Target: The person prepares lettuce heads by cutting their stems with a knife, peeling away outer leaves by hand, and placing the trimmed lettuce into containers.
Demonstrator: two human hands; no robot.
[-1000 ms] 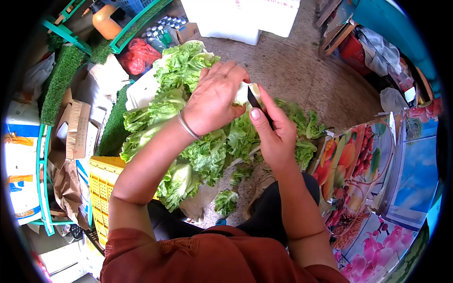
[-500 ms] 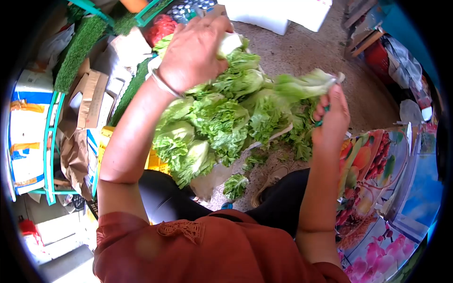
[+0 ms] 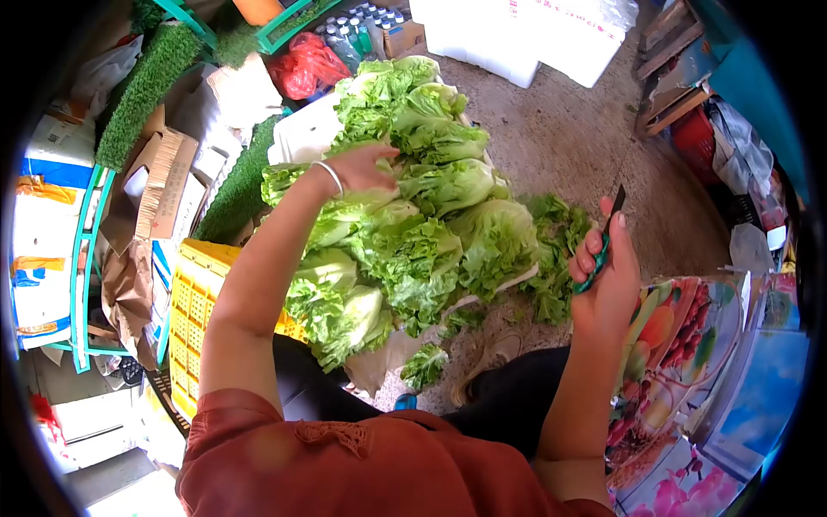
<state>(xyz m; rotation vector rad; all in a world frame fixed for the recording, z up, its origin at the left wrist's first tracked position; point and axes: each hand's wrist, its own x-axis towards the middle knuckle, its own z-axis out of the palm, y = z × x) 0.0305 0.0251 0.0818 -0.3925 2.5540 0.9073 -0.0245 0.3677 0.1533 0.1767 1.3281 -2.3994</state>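
Observation:
Several heads of green lettuce lie piled on a white foam box, whose edge shows at the back left. My left hand reaches over the pile with its fingers apart, touching or just above the leaves, with no lettuce gripped. To the right of the pile, my right hand is closed around the green handle of a small knife, its dark blade pointing up and away. Loose leaves lie on the ground between the pile and my right hand.
A yellow crate stands at the left beside cardboard boxes and a green frame. White foam boxes, a red bag and bottles are at the back. A fruit-printed surface is at the right. One loose leaf lies near my feet.
The hands were together at a lettuce base with the knife, then moved apart. A leaf piece has left my right hand, and my left hand has let go of the lettuce and opened.

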